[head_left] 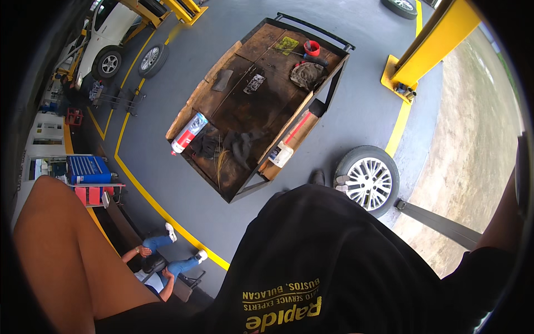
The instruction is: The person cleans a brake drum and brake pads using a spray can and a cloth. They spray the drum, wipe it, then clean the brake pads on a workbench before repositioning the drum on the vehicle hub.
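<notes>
Neither of my hands is in the picture. My bare left arm (72, 245) is bent at the left, and part of my right arm (502, 220) shows at the right rim. Before me stands a metal work cart (267, 106) with a stained brown top. On its near left corner lies a red, white and blue can (189, 133). Dark rags (239, 147) are bunched beside it. At the far right end are a red cup (312, 48), a grimy cloth (307, 75) and a yellow-green patch (286, 45). A white bottle-like container (280, 154) sits in the side tray.
A wheel with a silver rim (370, 181) lies by my shoes, near a grey lift arm (439, 222). A yellow lift post (428, 50) rises at the right. A seated person (158, 267), a blue tool chest (89, 169) and a white vehicle (105, 39) are at the left.
</notes>
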A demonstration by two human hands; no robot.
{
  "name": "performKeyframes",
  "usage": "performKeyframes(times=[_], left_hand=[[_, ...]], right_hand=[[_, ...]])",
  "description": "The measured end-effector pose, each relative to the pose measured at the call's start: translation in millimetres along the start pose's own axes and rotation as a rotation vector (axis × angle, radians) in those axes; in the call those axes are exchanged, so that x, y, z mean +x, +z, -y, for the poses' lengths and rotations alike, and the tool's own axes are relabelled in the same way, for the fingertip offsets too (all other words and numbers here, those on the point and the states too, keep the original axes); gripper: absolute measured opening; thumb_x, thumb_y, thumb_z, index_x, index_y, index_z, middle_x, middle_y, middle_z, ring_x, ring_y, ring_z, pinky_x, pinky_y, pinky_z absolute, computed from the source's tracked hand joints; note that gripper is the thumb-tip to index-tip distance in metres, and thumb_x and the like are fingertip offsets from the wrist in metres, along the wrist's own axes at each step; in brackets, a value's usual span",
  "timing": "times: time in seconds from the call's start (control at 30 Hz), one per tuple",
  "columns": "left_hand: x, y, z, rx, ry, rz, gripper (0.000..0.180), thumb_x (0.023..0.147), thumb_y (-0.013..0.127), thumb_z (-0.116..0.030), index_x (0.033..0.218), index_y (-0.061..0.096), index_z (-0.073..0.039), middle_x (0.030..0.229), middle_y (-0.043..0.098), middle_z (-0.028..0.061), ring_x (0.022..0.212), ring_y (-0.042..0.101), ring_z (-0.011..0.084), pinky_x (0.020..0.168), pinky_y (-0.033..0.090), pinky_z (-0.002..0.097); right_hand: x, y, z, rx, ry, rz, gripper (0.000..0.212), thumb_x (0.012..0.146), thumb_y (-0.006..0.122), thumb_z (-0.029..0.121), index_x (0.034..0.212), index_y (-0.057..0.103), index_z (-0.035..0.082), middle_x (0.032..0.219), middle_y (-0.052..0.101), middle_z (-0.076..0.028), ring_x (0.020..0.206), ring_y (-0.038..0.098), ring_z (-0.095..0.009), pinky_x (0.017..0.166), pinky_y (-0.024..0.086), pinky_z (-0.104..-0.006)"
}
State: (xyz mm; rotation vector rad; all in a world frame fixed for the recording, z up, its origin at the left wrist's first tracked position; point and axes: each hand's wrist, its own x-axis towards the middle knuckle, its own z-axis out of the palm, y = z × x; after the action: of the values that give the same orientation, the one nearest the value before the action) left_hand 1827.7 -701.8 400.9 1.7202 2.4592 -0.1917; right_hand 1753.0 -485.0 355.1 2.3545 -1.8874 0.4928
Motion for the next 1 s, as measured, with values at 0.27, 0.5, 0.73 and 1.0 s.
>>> performKeyframes(times=[0.27, 0.5, 0.73, 1.0], left_hand=[[19.9, 48.5, 27.2, -0.16, 0.064, 0.032, 0.057, 0.109, 0.049, -0.046, 0.149, 0.053, -0.005, 0.143, 0.06, 0.0171, 0.126, 0.058, 0.0296, 0.109, 0.042, 0.0415], [2.0, 67.4, 45.6, -0.217, 0.064, -0.036, 0.055, 0.109, 0.049, -0.046, 0.146, 0.055, -0.007, 0.137, 0.063, 0.0154, 0.118, 0.062, 0.0291, 0.102, 0.046, 0.0425], [-6.6, 75.9, 64.4, -0.249, 0.15, -0.087, 0.053, 0.108, 0.049, -0.047, 0.144, 0.057, -0.009, 0.131, 0.066, 0.0138, 0.11, 0.066, 0.0286, 0.096, 0.05, 0.0436], [34.6, 89.9, 56.2, -0.247, 0.099, -0.222, 0.05, 0.108, 0.05, -0.047, 0.142, 0.059, -0.011, 0.125, 0.069, 0.0119, 0.101, 0.07, 0.028, 0.089, 0.055, 0.0448]], right_hand=[[-47.8, 49.4, -8.3, 0.143, 0.143, -0.023, 0.038, 0.111, 0.048, 0.032, 0.123, 0.063, -0.001, 0.109, 0.07, -0.013, 0.097, 0.067, -0.023, 0.085, 0.051, -0.0342], [-46.6, 62.0, -8.3, 0.18, 0.237, 0.012, 0.035, 0.109, 0.05, 0.032, 0.116, 0.066, 0.002, 0.104, 0.071, -0.01, 0.09, 0.068, -0.022, 0.078, 0.052, -0.0334], [-49.5, 68.6, -3.1, 0.118, 0.355, 0.0, 0.032, 0.108, 0.053, 0.033, 0.11, 0.069, 0.006, 0.098, 0.072, -0.008, 0.083, 0.068, -0.02, 0.07, 0.052, -0.0325], [-43.7, 25.4, 51.7, -0.042, 0.405, -0.192, 0.03, 0.106, 0.055, 0.034, 0.103, 0.073, 0.01, 0.091, 0.073, -0.006, 0.076, 0.069, -0.019, 0.062, 0.052, -0.0316]])
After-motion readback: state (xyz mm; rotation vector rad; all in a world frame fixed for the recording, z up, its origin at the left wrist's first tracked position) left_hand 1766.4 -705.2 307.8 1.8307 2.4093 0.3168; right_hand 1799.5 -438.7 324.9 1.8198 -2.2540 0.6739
